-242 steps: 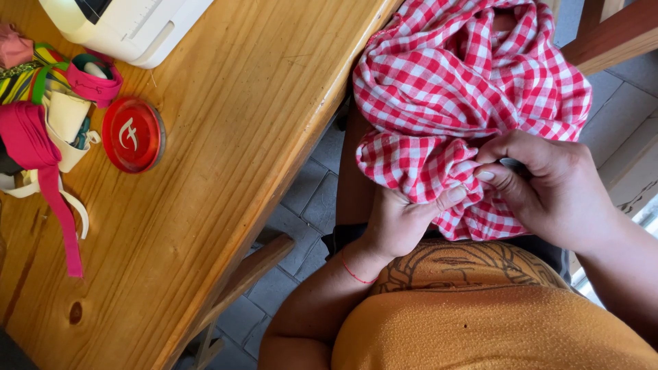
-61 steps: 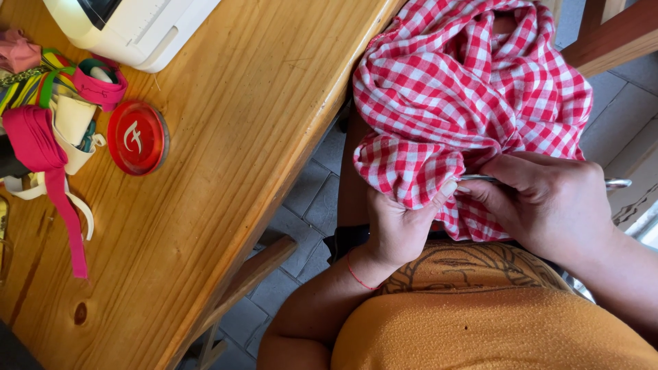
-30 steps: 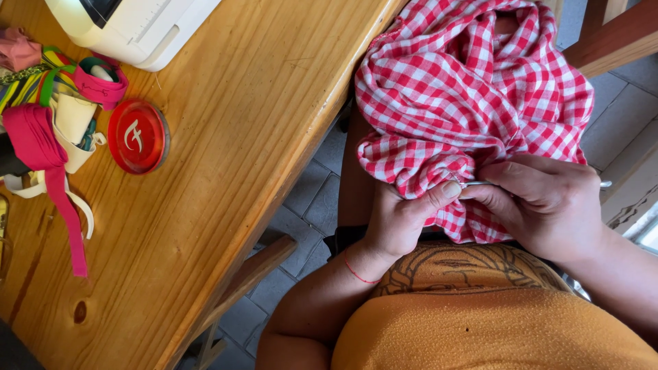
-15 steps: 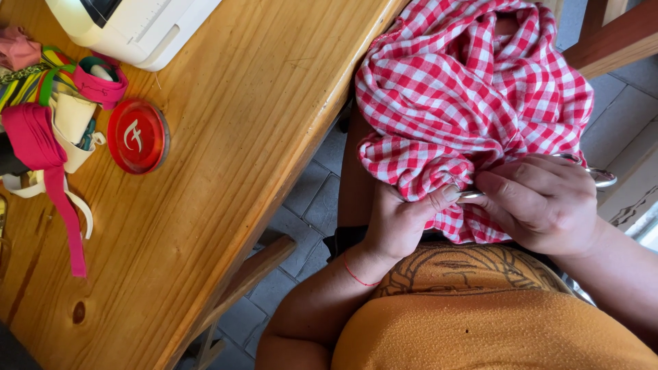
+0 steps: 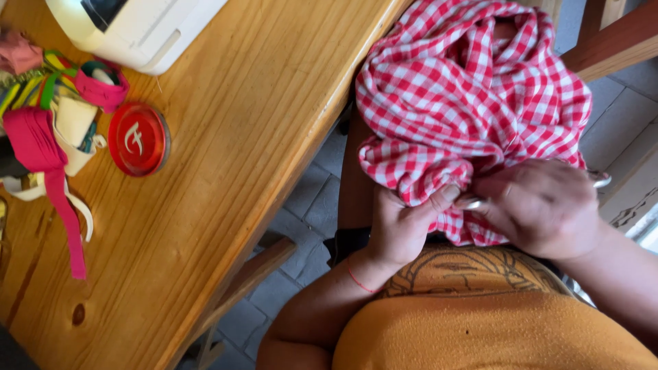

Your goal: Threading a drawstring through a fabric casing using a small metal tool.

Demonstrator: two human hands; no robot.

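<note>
A: Where is the cloth?

B: The red-and-white checked cloth (image 5: 473,103) lies bunched in the person's lap, just off the edge of the wooden counter (image 5: 233,137).

A: And the hands?

B: The left hand (image 5: 404,226) is closed on a fold at the cloth's lower edge, thumb pressed on top. The right hand (image 5: 541,205) is curled shut around a small metal tool (image 5: 473,203); one shiny tip shows beside the left thumb and another bit of metal pokes out at the far side of the hand. It is blurred, so I cannot tell just what kind of tool it is.

A: Any containers?

B: A round red tin (image 5: 138,139) with a white mark sits lid-on upon the counter, so its contents are hidden. Beside it a heap of ribbons and tapes (image 5: 48,130), pink, white, green and yellow, lies loose, a pink strip trailing toward the person. A white machine (image 5: 137,27) stands at the counter's far end.
</note>
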